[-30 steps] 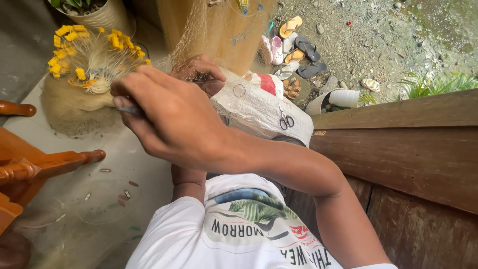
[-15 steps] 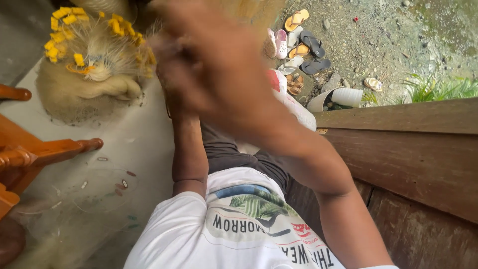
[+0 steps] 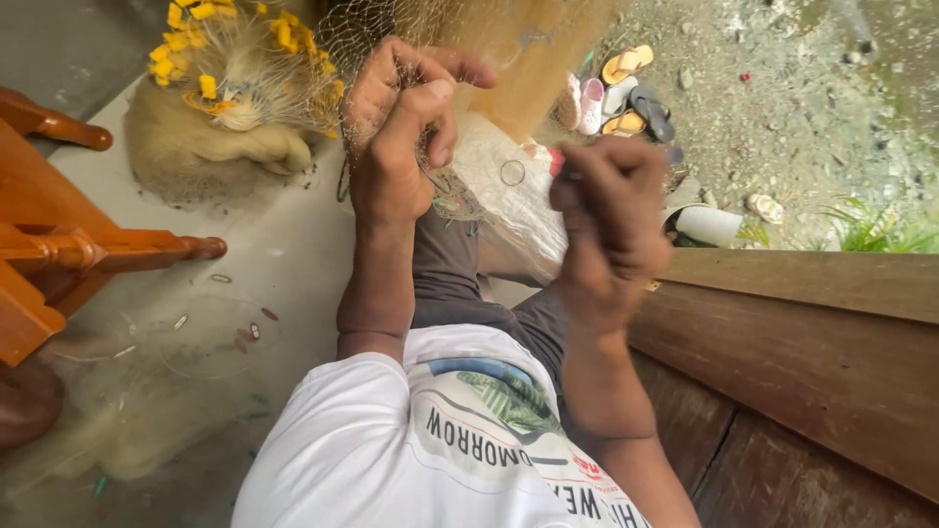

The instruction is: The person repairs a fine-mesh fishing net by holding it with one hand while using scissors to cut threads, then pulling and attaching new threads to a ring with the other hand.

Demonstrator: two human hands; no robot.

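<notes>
A big heap of fishing net (image 3: 210, 147) is lying on the grey floor (image 3: 274, 254) at the far left, with small yellow floats (image 3: 205, 86) sitting on top of it. A brown wooden chair (image 3: 59, 244) is standing at the left edge. A wooden wall (image 3: 802, 342) is running along the right side, and sandals (image 3: 626, 93) are lying on the dirt beyond it.

A thin part of the net (image 3: 430, 59) is stretching up in front of the person and hanging over their lap, above a white sack (image 3: 509, 191).

The left hand (image 3: 396, 137) is pinching the net, with its fingers (image 3: 430, 108) curling shut around the fine threads. The right hand (image 3: 606, 215) is close beside it, a little to the right, with its fingers (image 3: 587, 186) closing on something small with a bit of red (image 3: 556, 161) showing. I cannot tell what that small thing is.

The net looks very light, soft and floppy. It probably snags and tangles easily, and its threads look thin enough to tear. The best place to hold it seems to be right at the threads, pinching with the fingertips, close to the spot being worked on.
</notes>
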